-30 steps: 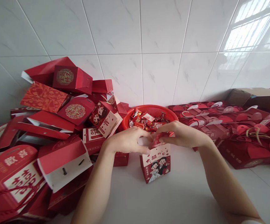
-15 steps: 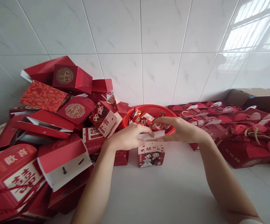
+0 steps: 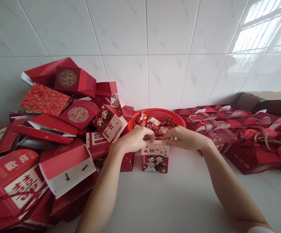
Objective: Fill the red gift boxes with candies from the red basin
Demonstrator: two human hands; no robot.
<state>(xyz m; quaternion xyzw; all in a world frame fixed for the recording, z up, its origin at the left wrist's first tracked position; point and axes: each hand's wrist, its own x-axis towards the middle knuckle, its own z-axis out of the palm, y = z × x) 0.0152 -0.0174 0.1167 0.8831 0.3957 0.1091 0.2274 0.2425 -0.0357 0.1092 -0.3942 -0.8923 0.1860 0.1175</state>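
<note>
A small red and cream box (image 3: 154, 161) with a cartoon bridal couple on its front stands upright on the pale surface. My left hand (image 3: 138, 139) pinches the left part of its top edge, fingers curled inward. On the right part of that edge, my right hand (image 3: 178, 137) has its thumb and fingers pressed together. The fingertips of both hands partly cover the box top. Right behind the hands sits a red plastic basket (image 3: 166, 112) holding wrapped sweets (image 3: 154, 121).
A high heap of red boxes (image 3: 76, 115) fills the left side. At the right stand rows of red boxes (image 3: 255, 161) with rounded flaps, and a brown carton (image 3: 264, 97) behind them. A tiled wall (image 3: 167, 77) rises at the back.
Both hands have closed onto the box top, where a pale flap stood up between them before. The box has shifted slightly left and now faces me more squarely.
</note>
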